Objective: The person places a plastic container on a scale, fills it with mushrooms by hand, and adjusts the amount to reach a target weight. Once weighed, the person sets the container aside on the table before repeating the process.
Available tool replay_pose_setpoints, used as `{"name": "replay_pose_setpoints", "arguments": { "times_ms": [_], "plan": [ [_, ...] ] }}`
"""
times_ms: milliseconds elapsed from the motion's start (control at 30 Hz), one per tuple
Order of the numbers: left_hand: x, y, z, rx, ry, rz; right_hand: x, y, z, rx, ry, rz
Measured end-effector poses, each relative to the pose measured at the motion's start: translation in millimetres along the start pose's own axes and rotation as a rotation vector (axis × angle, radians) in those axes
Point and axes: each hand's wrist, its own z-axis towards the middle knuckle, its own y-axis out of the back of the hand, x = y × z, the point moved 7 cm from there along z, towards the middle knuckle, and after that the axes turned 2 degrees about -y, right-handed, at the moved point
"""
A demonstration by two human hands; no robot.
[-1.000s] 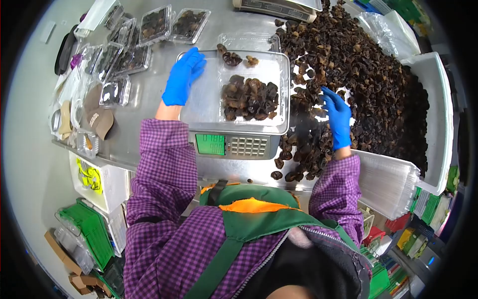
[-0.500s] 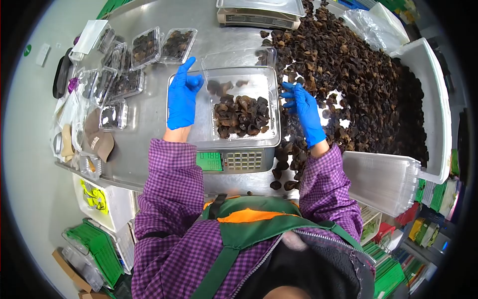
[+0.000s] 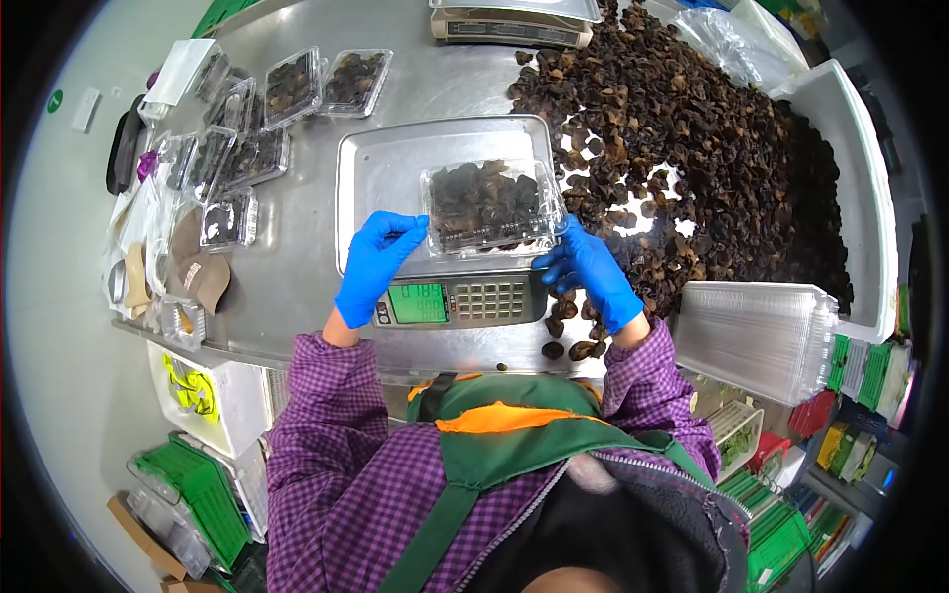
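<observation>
A clear plastic clamshell box (image 3: 484, 203) filled with dark, curled pieces that look like wood ear mushrooms sits on the metal tray of a digital scale (image 3: 381, 163). Its lid lies down over the contents. My left hand (image 3: 381, 262), in a blue glove, pinches the box's front left corner with thumb and fingertips. At the front right corner, my right hand (image 3: 591, 272), also gloved in blue, has its fingers curled against the box's edge. The scale's green display (image 3: 417, 303) is lit below the tray.
A large heap of dark mushrooms (image 3: 692, 148) spreads to the right, beside a white foam box (image 3: 870, 198). Stacked empty clamshells (image 3: 756, 336) stand at front right. Several filled boxes (image 3: 356, 84) and a brown cap (image 3: 203, 272) are at left. Another scale (image 3: 514, 28) stands behind.
The raised lid has come down over the mushrooms. Both hands have moved toward me to the box's front corners, and the left has gone from spread fingers to a pinch.
</observation>
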Motion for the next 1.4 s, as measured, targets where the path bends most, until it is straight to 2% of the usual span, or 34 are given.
{"name": "replay_pose_setpoints", "arguments": {
  "times_ms": [33, 100, 133, 167, 200, 233, 300, 367, 433, 567, 600, 633, 700, 733, 767, 800, 833, 867, 933, 967, 1000, 1033, 1100, 1233, 1300, 1333, 1367, 1400],
  "plan": [
    [1.6, -1.1, -0.8, -0.002, -0.001, -0.001, -3.7, 0.1, -0.3, -0.009, -0.041, 0.120],
    [6.0, 2.0, -1.1, -0.051, 0.042, 0.347, -2.5, -0.6, -2.2, -0.003, -0.074, 0.199],
    [3.4, 2.5, -1.8, -0.049, 0.042, 0.346, -0.5, -0.5, -0.5, -0.031, 0.016, 0.205],
    [9.2, -0.4, -3.9, 0.020, 0.188, 0.234, 0.6, 0.3, 0.6, -0.060, 0.105, 0.212],
    [16.6, -4.5, -7.4, 0.090, 0.332, 0.122, -2.6, 0.0, 5.3, -0.069, 0.097, 0.219],
    [17.7, -2.6, -7.8, 0.094, 0.333, 0.122, -5.5, -1.1, 10.7, -0.072, 0.097, 0.222],
    [23.6, -10.9, -13.1, 0.256, 0.398, -0.090, -2.2, -4.4, 19.6, -0.083, 0.204, 0.212],
    [21.1, -8.6, -15.4, 0.228, 0.359, -0.123, -2.4, -10.0, 25.2, -0.097, 0.233, 0.212],
    [20.6, -8.5, -15.6, 0.205, 0.320, -0.158, -0.5, -13.9, 29.9, -0.179, 0.355, 0.092],
    [32.6, -1.5, -9.6, 0.035, 0.269, -0.063, 7.3, -23.6, 34.8, -0.197, 0.328, 0.140],
    [30.6, 1.4, -8.6, -0.024, 0.231, -0.023, 6.8, -24.9, 39.7, -0.149, 0.313, 0.137],
    [27.7, 2.0, -10.0, -0.020, 0.225, -0.023, 7.8, -18.1, 32.0, -0.153, 0.319, 0.137],
    [22.8, 9.6, -14.6, 0.002, 0.298, 0.046, 45.3, -0.1, -18.4, -0.366, 0.536, -0.394],
    [19.6, 15.3, -17.3, 0.000, 0.300, 0.044, 49.4, 23.3, -41.6, -0.400, 0.481, -0.377],
    [15.1, 22.1, -20.8, -0.003, 0.276, 0.013, 76.4, 43.3, -89.3, -0.568, 0.543, -0.511],
    [12.2, 29.0, -24.7, -0.006, 0.254, -0.019, 76.9, 84.6, -117.0, -0.687, 0.738, -0.482],
    [12.7, 35.9, -27.5, -0.008, 0.263, -0.022, 100.0, 102.6, -165.1, -0.813, 0.854, -0.582],
    [12.1, 45.4, -27.2, -0.052, 0.246, -0.015, 98.2, 141.7, -199.7, -1.002, 0.817, -0.738],
    [11.3, 57.7, -27.9, -0.111, 0.236, -0.023, 89.9, 206.7, -260.4, -1.248, 0.571, -0.994],
    [11.5, 58.9, -27.2, -0.120, 0.253, -0.027, 63.0, 257.6, -278.9, -1.302, 0.412, -1.137],
    [6.7, 59.4, -23.9, -0.119, 0.203, -0.026, 39.2, 287.5, -290.9, -1.268, 0.199, -1.225],
    [0.1, 60.0, -22.3, -0.118, 0.153, -0.023, 8.5, 320.8, -291.7, -1.108, 0.283, -1.116],
    [-12.0, 56.8, -19.2, -0.138, 0.148, -0.002, -16.2, 338.2, -297.4, -1.034, 0.209, -0.689],
    [-22.8, 50.7, 1.3, -0.127, 0.118, 0.025, -32.5, 357.8, -303.8, -0.994, 0.070, -0.506],
    [-25.8, 45.7, 13.7, -0.110, 0.110, 0.034, -34.4, 372.6, -311.1, -0.979, 0.260, -0.299],
    [-22.8, 47.0, 22.4, -0.115, 0.108, 0.033, -21.9, 374.8, -325.2, -1.007, 0.363, -0.455],
    [-16.2, 47.9, 31.2, -0.108, 0.102, 0.045, -25.4, 399.0, -346.1, -1.126, 0.449, -0.404],
    [-12.5, 47.6, 39.4, -0.099, 0.095, 0.057, -10.2, 386.5, -363.9, -1.294, 0.422, -0.412]
  ]
}}
